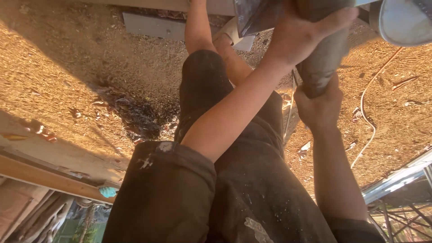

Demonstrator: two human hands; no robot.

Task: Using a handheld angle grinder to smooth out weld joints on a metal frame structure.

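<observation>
My left hand (306, 31) wraps over the upper part of a grey tube (321, 63), fingers curled around it and thumb stretched across its far side. My right hand (320, 108) grips the tube's lower end, fingers pressed together and closed around it. The tube hangs tilted above the sandy ground (67, 67), near the top edge of view, beside a round white drum (402, 20). A thin cord (371, 90) trails over the ground beneath my right forearm.
</observation>
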